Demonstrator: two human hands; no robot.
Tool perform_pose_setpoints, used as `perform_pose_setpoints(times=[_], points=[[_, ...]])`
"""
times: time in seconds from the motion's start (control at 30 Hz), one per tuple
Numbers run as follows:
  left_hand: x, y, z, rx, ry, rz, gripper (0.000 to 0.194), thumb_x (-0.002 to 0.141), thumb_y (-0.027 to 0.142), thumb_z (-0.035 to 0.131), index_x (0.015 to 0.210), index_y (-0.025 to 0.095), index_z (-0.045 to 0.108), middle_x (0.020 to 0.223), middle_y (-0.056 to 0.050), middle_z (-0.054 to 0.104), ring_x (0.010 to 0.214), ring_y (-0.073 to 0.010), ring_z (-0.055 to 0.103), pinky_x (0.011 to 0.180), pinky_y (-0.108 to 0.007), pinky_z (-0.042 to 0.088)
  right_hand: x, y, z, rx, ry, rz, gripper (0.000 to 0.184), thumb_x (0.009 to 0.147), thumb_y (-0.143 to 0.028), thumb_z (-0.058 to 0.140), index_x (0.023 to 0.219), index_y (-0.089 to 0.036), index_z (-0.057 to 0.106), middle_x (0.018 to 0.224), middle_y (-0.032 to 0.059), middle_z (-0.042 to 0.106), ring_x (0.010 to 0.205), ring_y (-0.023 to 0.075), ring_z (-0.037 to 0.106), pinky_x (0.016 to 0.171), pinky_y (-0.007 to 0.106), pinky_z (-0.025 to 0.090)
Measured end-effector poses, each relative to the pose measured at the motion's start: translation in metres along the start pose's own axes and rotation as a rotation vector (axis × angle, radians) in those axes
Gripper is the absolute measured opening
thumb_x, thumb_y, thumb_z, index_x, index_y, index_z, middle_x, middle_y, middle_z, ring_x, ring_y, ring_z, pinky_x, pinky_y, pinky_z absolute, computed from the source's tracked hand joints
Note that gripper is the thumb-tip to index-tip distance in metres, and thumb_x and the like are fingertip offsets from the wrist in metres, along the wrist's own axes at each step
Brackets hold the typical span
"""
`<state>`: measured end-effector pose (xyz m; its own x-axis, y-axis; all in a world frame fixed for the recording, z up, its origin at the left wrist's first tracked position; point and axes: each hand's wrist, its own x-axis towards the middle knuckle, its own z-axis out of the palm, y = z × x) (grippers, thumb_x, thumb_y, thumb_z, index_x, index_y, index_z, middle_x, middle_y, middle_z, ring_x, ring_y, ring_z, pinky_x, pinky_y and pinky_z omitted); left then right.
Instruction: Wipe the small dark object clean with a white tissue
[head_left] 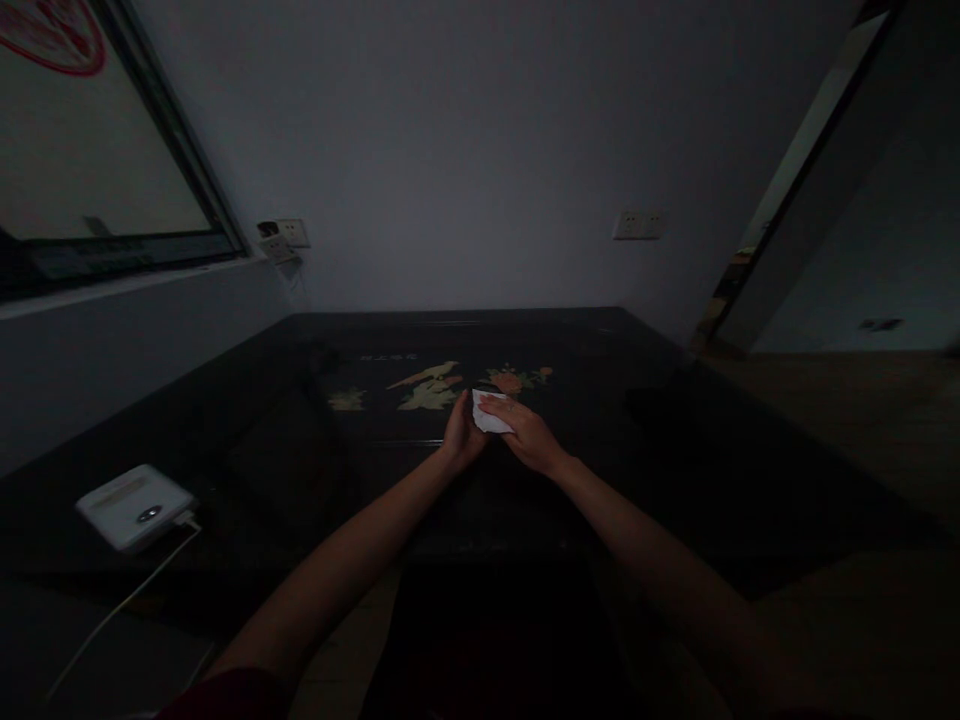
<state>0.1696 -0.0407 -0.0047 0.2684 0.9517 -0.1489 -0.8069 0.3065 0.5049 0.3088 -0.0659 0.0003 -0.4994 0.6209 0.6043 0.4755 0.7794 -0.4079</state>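
A small white piece of paper [489, 413], perhaps a folded tissue, is held between my two hands above the dark tabletop. On its left edge, my left hand [463, 438] supports it with the thumb side up; most of the fingers are hidden. My right hand [531, 434] lies across the paper from the right, its fingers closed over the front and pressing it against the left hand. Just beyond the hands, a bird and flower picture [431, 388] decorates the tabletop.
The dark glossy table [300, 350] stands against a grey wall. At the left, a white box-shaped device [135, 505] has a white cable [127, 600] running off the edge. Wall sockets [639, 225] and a window [97, 150] are behind. The room is dim.
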Motion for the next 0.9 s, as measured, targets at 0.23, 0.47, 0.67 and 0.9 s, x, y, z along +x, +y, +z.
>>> perform_pose_setpoints(times=[0.23,0.47,0.67,0.9], points=[[-0.003,-0.005,0.002,0.017,-0.048,-0.024,0.029,0.092,0.025,0.039,0.092,0.014,0.065,0.085,-0.005,0.07,0.079,-0.0142,0.064,0.081,-0.025,0.047,0.001,0.007,0.005,-0.032,-0.015,0.033,0.056,0.084,-0.01,0.042,0.138,-0.023,0.044,0.144,0.007,0.045,0.136,0.0205,0.036,0.113,0.049,0.025],[-0.007,-0.006,0.004,0.035,-0.028,-0.047,0.026,0.092,0.025,0.04,0.087,0.017,0.065,0.077,-0.002,0.068,0.071,-0.0135,0.062,0.072,-0.026,0.048,0.0,0.013,0.004,-0.012,0.063,0.06,0.056,0.085,-0.011,0.04,0.139,-0.023,0.042,0.145,0.0052,0.044,0.137,0.0199,0.034,0.114,0.046,0.026],[-0.006,-0.002,0.004,0.016,-0.023,-0.024,0.032,0.094,0.03,0.036,0.09,0.016,0.065,0.083,-0.005,0.069,0.078,-0.015,0.063,0.078,-0.028,0.049,-0.001,0.013,0.005,-0.032,0.132,0.113,0.047,0.087,-0.016,0.04,0.134,-0.023,0.05,0.137,0.0059,0.053,0.129,0.0202,0.045,0.11,0.043,0.035],[-0.004,-0.006,0.0,0.066,-0.03,-0.085,0.03,0.094,0.032,0.04,0.091,0.016,0.066,0.079,-0.004,0.069,0.074,-0.0143,0.063,0.072,-0.026,0.049,0.0,0.019,0.006,-0.006,0.141,0.128,0.052,0.086,-0.015,0.041,0.136,-0.025,0.047,0.144,0.0028,0.044,0.136,0.0195,0.036,0.114,0.045,0.029]])
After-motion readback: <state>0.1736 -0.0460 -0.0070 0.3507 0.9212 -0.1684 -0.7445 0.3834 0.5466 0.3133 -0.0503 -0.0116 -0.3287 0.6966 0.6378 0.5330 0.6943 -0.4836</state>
